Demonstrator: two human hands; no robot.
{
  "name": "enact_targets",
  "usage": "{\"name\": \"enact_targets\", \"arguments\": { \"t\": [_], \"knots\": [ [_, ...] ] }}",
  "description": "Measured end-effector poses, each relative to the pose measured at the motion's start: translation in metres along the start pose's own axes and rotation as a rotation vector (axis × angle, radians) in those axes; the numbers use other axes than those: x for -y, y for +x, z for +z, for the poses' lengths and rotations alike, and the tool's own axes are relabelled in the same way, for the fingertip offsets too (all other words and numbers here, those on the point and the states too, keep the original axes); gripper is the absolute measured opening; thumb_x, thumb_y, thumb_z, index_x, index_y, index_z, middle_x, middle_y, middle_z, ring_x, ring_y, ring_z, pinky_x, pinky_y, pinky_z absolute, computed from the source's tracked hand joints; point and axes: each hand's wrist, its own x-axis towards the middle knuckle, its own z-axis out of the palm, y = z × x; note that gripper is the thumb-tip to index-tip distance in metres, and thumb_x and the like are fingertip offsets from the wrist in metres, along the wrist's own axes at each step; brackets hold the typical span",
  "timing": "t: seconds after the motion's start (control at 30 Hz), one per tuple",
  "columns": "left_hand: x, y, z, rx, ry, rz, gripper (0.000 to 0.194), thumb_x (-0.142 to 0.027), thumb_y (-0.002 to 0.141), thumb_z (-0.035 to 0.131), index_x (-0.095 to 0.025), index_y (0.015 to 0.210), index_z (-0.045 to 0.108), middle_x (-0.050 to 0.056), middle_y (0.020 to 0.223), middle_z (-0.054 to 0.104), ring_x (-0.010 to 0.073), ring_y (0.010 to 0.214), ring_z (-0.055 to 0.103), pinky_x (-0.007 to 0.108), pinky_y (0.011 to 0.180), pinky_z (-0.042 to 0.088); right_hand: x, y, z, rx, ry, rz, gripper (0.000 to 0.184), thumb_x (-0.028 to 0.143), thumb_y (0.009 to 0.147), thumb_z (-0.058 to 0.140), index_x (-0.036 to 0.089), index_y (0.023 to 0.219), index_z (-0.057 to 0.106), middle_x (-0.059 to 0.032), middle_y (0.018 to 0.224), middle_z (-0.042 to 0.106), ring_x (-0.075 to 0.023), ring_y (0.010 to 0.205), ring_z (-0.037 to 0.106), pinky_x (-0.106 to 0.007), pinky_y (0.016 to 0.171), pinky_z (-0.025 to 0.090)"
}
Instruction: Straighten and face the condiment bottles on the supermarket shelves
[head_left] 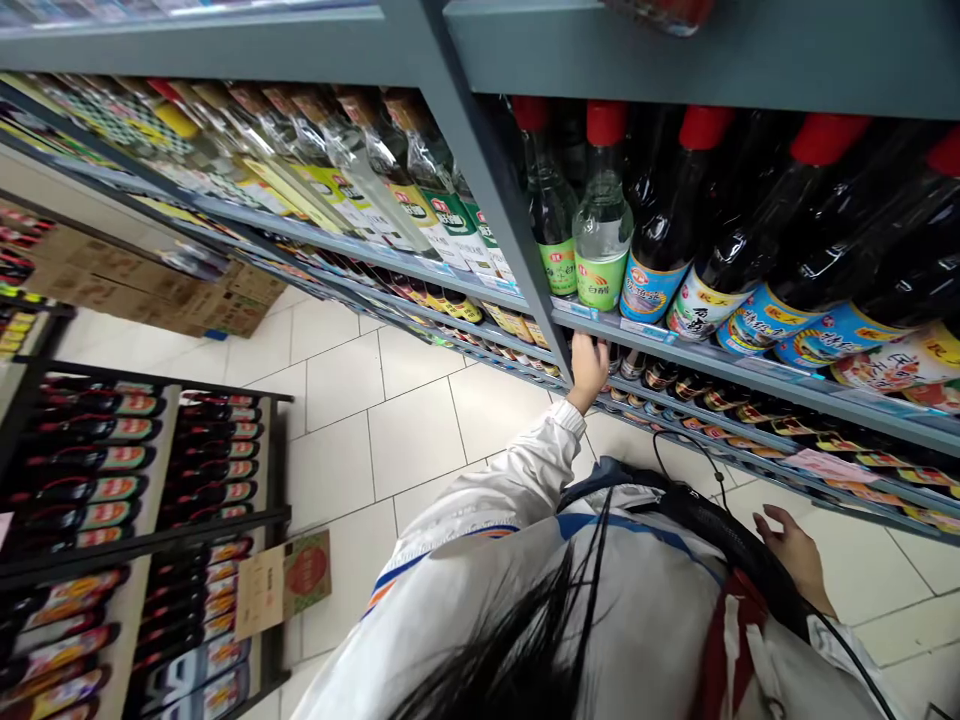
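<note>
My left hand (589, 368) is stretched forward to the shelf, just under the shelf edge and beside the grey upright post (517, 225). Its fingers are slightly bent and apart, with nothing visible in them; whether the tips touch the post or a bottle I cannot tell. Right above it stand clear bottles with red caps and green labels, such as this white vinegar bottle (602, 225). Dark bottles with blue labels, like this one (660, 245), follow to the right. My right hand (796, 552) hangs low by my body, fingers loosely curved and apart, holding nothing.
Clear bottles with green labels (450, 225) fill the shelf left of the post. Smaller jars and bottles (697, 388) line the lower shelves. A rack of dark bottles (97, 455), a cardboard piece (262, 590) and stacked boxes (150, 285) stand left, across the tiled floor (412, 420).
</note>
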Motion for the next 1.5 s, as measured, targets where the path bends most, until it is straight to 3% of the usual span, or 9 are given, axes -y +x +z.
{"name": "enact_targets", "arguments": {
  "t": [0.2, 0.43, 0.63, 0.8, 0.93, 1.1, 1.23, 1.5],
  "knots": [
    [0.004, 0.001, 0.004, 0.154, 0.047, 0.056, 0.047, -0.044, 0.091, 0.064, -0.016, 0.127, 0.053, 0.021, 0.133, 0.057, 0.0345, 0.140, 0.045, 0.048, 0.119, 0.038, -0.003, -0.002, 0.002, -0.004, -0.004, 0.005, 0.070, 0.067, 0.080, 0.042, 0.016, 0.122, 0.064, -0.0119, 0.080, 0.070, -0.0329, 0.083, 0.068, -0.040, 0.075, 0.049],
    [0.012, 0.007, 0.009, 0.196, 0.088, 0.044, 0.041, -0.025, 0.088, 0.065, -0.014, 0.127, 0.055, 0.021, 0.133, 0.058, 0.0372, 0.140, 0.045, 0.050, 0.119, 0.037, -0.003, -0.002, 0.005, -0.009, 0.015, -0.006, 0.059, 0.061, 0.086, 0.045, 0.017, 0.121, 0.063, -0.0114, 0.093, 0.072, -0.0297, 0.087, 0.069, -0.037, 0.076, 0.050],
    [0.015, 0.009, 0.007, 0.210, 0.153, 0.051, 0.039, -0.027, 0.090, 0.065, -0.013, 0.125, 0.055, 0.022, 0.130, 0.060, 0.0361, 0.135, 0.050, 0.049, 0.115, 0.041, -0.002, -0.003, 0.006, -0.010, 0.016, -0.027, 0.059, 0.059, 0.087, 0.045, 0.016, 0.123, 0.062, -0.0119, 0.092, 0.072, -0.0296, 0.085, 0.069, -0.038, 0.076, 0.050],
    [0.013, 0.009, 0.003, 0.230, 0.204, 0.046, 0.035, -0.033, 0.093, 0.064, -0.011, 0.120, 0.056, 0.022, 0.126, 0.063, 0.0324, 0.129, 0.054, 0.043, 0.113, 0.042, 0.003, -0.006, 0.007, -0.017, 0.035, -0.062, 0.051, 0.050, 0.093, 0.046, 0.012, 0.123, 0.062, -0.0150, 0.105, 0.071, -0.0266, 0.084, 0.068, -0.036, 0.077, 0.050],
    [0.008, 0.003, 0.001, 0.220, 0.222, 0.025, 0.031, -0.031, 0.092, 0.063, -0.011, 0.114, 0.056, 0.021, 0.122, 0.063, 0.0344, 0.124, 0.056, 0.049, 0.111, 0.042, 0.002, -0.013, 0.014, -0.056, 0.074, -0.061, 0.038, 0.041, 0.098, 0.052, 0.014, 0.124, 0.060, -0.0122, 0.118, 0.068, -0.0205, 0.087, 0.067, -0.037, 0.088, 0.052],
    [0.008, 0.003, 0.004, 0.203, 0.273, 0.009, 0.037, -0.036, 0.088, 0.062, -0.010, 0.114, 0.055, 0.024, 0.119, 0.063, 0.0388, 0.123, 0.057, 0.054, 0.107, 0.044, -0.010, -0.026, 0.025, -0.086, 0.125, -0.002, 0.040, 0.048, 0.103, 0.054, 0.016, 0.126, 0.059, -0.0109, 0.118, 0.065, -0.0174, 0.085, 0.065, -0.040, 0.091, 0.053],
    [0.008, -0.003, 0.007, 0.185, 0.327, 0.012, 0.041, -0.041, 0.090, 0.059, -0.011, 0.118, 0.053, 0.022, 0.120, 0.063, 0.0350, 0.118, 0.061, 0.051, 0.104, 0.048, -0.024, -0.036, 0.028, -0.073, 0.143, 0.020, 0.040, 0.049, 0.104, 0.054, 0.016, 0.127, 0.059, -0.0097, 0.118, 0.064, -0.0173, 0.088, 0.064, -0.040, 0.092, 0.054],
    [-0.002, -0.016, 0.023, 0.085, 0.456, 0.012, 0.041, -0.038, 0.091, 0.054, -0.011, 0.122, 0.049, 0.020, 0.121, 0.064, 0.0306, 0.112, 0.064, 0.045, 0.099, 0.053, -0.063, -0.021, 0.014, -0.017, 0.138, -0.038, 0.039, 0.049, 0.104, 0.055, 0.016, 0.126, 0.060, -0.0097, 0.118, 0.064, -0.0186, 0.094, 0.064, -0.041, 0.093, 0.054]
  ]
}}
